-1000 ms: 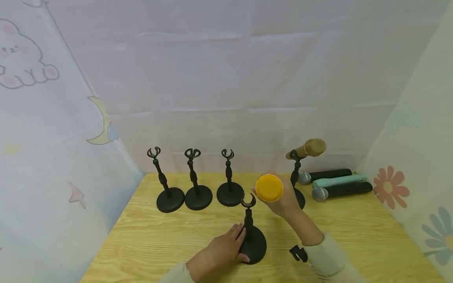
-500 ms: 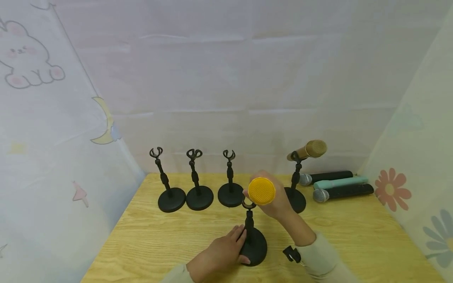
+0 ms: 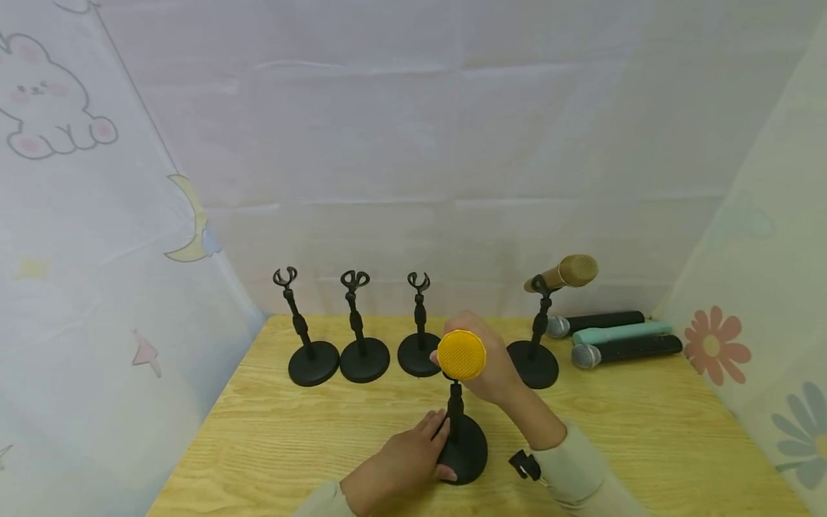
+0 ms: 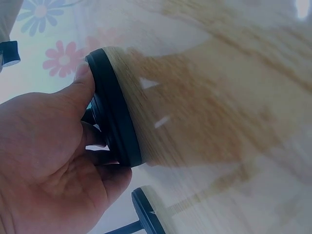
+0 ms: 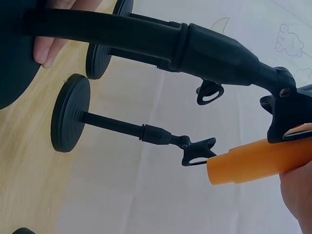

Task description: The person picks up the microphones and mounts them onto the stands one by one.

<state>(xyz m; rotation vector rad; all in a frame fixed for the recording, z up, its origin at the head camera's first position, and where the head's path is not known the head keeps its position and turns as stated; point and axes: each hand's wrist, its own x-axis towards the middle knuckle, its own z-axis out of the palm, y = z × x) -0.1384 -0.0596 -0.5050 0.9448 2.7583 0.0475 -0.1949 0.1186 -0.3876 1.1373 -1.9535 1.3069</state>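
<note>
My left hand holds the round black base of a microphone stand on the wooden table. In the left wrist view, the thumb and fingers grip the base's edge from opposite sides. An orange-yellow microphone is gripped in my right hand, its mesh head facing the head camera and covering most of the stand's clip. From the right wrist, the orange handle shows right at the black clip, overlapping it. Most of the right hand is outside that view.
Three bare microphone stands, including the middle one, stand along the back left. A gold microphone sits in a stand at the back right. Beside it lie two black microphones and a mint one. Printed cloth walls surround the table.
My right hand has carried the orange-yellow microphone left, from beside the near stand's clip to over it. My left hand has stayed at the base.
</note>
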